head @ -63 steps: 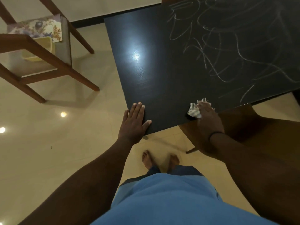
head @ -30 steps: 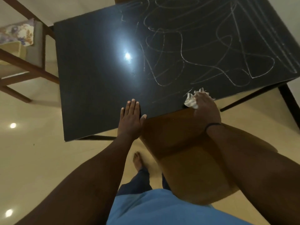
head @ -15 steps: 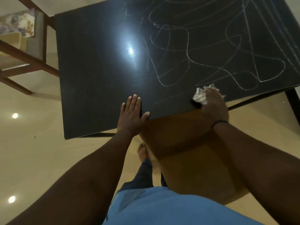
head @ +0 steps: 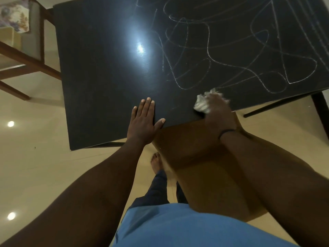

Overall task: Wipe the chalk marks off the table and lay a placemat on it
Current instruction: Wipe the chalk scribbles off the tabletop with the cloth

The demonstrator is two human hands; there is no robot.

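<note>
since the earlier frame the right hand [head: 218,111] has slid its rag [head: 202,104] a little further onto the tabletop [head: 99,68], toward the chalk [head: 231,56] loops that cover the far right half. its fingers are curled round the crumpled rag; the left hand [head: 144,122] lies flat, fingers straight, bracing the near edge. to wipe well i'd press firmly and sweep in overlapping passes across the scribbles. a patterned mat [head: 15,18] lies on a chair [head: 35,56] at far left, over a pale box whose contents i can't see.
</note>
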